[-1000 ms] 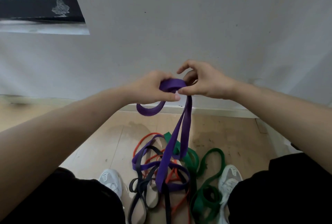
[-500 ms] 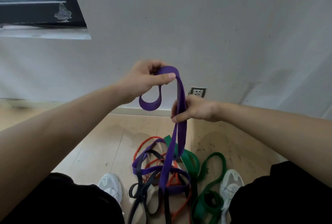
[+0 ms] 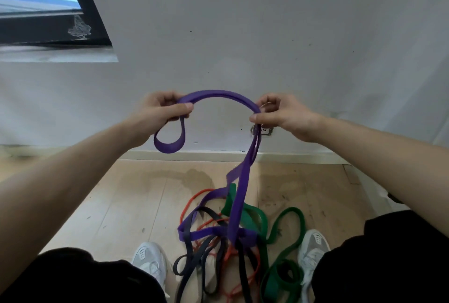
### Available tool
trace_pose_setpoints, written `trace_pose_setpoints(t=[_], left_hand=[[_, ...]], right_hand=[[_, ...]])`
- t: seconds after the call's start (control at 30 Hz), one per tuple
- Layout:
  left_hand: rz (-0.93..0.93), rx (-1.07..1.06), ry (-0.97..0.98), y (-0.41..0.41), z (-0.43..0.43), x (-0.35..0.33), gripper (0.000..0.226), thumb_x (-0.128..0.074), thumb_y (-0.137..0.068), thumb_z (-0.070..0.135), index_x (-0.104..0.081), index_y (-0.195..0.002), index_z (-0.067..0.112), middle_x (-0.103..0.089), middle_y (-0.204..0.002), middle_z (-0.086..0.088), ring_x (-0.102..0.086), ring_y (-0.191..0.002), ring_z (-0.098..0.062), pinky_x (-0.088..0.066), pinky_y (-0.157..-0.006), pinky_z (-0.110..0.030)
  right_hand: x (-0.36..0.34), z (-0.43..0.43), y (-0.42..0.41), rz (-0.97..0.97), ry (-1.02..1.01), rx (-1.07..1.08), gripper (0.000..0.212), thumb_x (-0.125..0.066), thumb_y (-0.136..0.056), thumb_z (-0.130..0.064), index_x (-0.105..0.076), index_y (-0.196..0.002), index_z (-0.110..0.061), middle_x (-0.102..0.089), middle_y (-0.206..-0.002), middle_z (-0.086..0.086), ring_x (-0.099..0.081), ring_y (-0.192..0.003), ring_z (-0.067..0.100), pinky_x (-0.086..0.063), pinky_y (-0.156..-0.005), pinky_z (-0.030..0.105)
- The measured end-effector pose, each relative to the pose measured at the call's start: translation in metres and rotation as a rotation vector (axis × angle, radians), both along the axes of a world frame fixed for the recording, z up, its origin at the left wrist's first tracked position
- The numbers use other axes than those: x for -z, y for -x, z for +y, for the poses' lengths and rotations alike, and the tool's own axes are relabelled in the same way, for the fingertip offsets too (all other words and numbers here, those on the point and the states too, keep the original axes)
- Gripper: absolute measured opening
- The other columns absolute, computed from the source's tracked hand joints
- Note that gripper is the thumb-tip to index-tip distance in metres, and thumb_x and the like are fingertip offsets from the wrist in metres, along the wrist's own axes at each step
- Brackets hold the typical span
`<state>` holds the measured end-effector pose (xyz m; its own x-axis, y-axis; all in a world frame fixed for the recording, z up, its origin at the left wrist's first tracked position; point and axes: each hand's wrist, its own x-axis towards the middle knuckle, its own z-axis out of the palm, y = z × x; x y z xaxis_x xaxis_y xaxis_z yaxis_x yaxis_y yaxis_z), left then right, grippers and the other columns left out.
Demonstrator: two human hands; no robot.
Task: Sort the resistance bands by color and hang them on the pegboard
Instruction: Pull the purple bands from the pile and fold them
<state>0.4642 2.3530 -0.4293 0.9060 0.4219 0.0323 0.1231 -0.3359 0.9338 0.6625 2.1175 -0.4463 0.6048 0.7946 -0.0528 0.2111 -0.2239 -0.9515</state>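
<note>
Head view: the left hand [image 3: 165, 111] and right hand [image 3: 283, 115], close together a moment ago, now stand apart, each gripping the purple band [image 3: 218, 93], which arches between them. Its tail hangs into the tangled pile [image 3: 218, 237] on the floor [image 3: 121, 205], so separation appears incomplete. Where purple ends among the other bands is unclear. No pegboard is visible.

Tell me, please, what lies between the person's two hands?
In the head view, an arched stretch of the purple band spans from the left hand to the right hand; nothing else.
</note>
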Motion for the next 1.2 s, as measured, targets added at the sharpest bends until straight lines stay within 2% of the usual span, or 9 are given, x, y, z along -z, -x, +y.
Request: trace_pose_setpoints(t=[0.1,0.2,0.3,0.47,0.57,0.77,1.0,1.1,1.2], left_hand=[[0.118,0.041,-0.027,0.001,-0.001,0.005,0.028,-0.079,-0.076,0.021,-0.069,-0.1,0.011,-0.072,-0.087,-0.007,-0.066,-0.086,-0.019,-0.048,-0.085,-0.029],[0.169,0.147,-0.047,-0.001,-0.014,0.002,0.03,-0.079,-0.08,0.017,-0.068,-0.106,0.006,-0.072,-0.097,-0.015,-0.07,-0.088,-0.022,-0.051,-0.084,-0.027],[0.11,0.196,-0.049,-0.008,-0.036,-0.007,0.025,-0.078,-0.083,0.019,-0.068,-0.105,0.01,-0.071,-0.091,-0.009,-0.072,-0.087,-0.021,-0.052,-0.081,-0.023],[-0.074,0.158,0.1,-0.023,-0.064,-0.017,0.028,-0.076,-0.078,0.03,-0.07,-0.1,0.013,-0.067,-0.079,0.0,-0.067,-0.075,-0.016,-0.055,-0.075,-0.024],[-0.04,0.182,-0.005,-0.025,-0.07,-0.016,0.031,-0.084,-0.076,0.036,-0.07,-0.096,0.016,-0.067,-0.077,0.004,-0.062,-0.073,-0.012,-0.053,-0.072,-0.026],[-0.124,0.137,-0.033,-0.023,-0.069,-0.024,0.011,-0.078,-0.085,0.021,-0.07,-0.09,0.016,-0.068,-0.079,0.005,-0.063,-0.074,-0.006,-0.052,-0.074,-0.024],[-0.259,0.05,0.119,-0.016,-0.056,-0.034,0.008,-0.072,-0.083,0.028,-0.069,-0.084,0.021,-0.062,-0.067,0.015,-0.057,-0.066,-0.004,-0.052,-0.076,-0.027],[-0.274,0.043,0.151,-0.012,-0.05,-0.032,0.013,-0.076,-0.079,0.032,-0.071,-0.084,0.021,-0.064,-0.071,0.009,-0.059,-0.068,-0.007,-0.051,-0.074,-0.024],[-0.265,0.045,0.206,-0.01,-0.046,-0.03,0.023,-0.072,-0.084,0.028,-0.071,-0.099,0.011,-0.073,-0.086,-0.001,-0.067,-0.075,-0.013,-0.054,-0.078,-0.025]], right_hand=[[-0.017,-0.002,0.004,-0.06,-0.07,0.002,0.025,-0.081,-0.081,-0.006,-0.067,-0.102,-0.01,-0.069,-0.084,0.006,-0.068,-0.08,0.019,-0.056,-0.079,0.035],[-0.036,-0.002,0.014,-0.129,-0.155,-0.002,0.025,-0.081,-0.082,-0.007,-0.069,-0.103,-0.012,-0.07,-0.085,0.004,-0.068,-0.078,0.012,-0.054,-0.074,0.025],[-0.05,-0.002,0.026,-0.22,-0.222,-0.003,0.028,-0.081,-0.082,-0.007,-0.069,-0.108,-0.008,-0.071,-0.084,0.003,-0.068,-0.077,0.01,-0.057,-0.076,0.023],[-0.054,-0.003,0.036,-0.311,-0.094,-0.108,0.041,-0.081,-0.082,-0.006,-0.062,-0.118,-0.005,-0.075,-0.088,0.013,-0.067,-0.071,0.009,-0.057,-0.071,0.026],[-0.046,-0.002,0.041,-0.359,-0.015,-0.181,0.047,-0.081,-0.08,-0.004,-0.059,-0.121,-0.005,-0.075,-0.087,0.013,-0.068,-0.071,0.011,-0.058,-0.07,0.027],[-0.009,0.005,0.046,-0.209,0.125,-0.282,0.033,-0.081,-0.081,-0.008,-0.065,-0.11,-0.008,-0.072,-0.101,0.012,-0.07,-0.09,0.015,-0.055,-0.075,0.021],[0.028,0.012,0.044,-0.088,0.238,-0.299,0.02,-0.076,-0.088,-0.015,-0.07,-0.107,-0.017,-0.074,-0.107,0.001,-0.07,-0.103,0.019,-0.058,-0.093,0.035],[0.028,0.014,0.044,-0.045,0.214,-0.298,0.021,-0.078,-0.086,-0.015,-0.072,-0.106,-0.018,-0.075,-0.105,0.0,-0.071,-0.102,0.018,-0.058,-0.094,0.037],[0.024,0.017,0.053,-0.018,0.144,-0.31,0.019,-0.078,-0.086,-0.017,-0.072,-0.104,-0.019,-0.076,-0.103,0.0,-0.071,-0.1,0.016,-0.058,-0.091,0.032]])
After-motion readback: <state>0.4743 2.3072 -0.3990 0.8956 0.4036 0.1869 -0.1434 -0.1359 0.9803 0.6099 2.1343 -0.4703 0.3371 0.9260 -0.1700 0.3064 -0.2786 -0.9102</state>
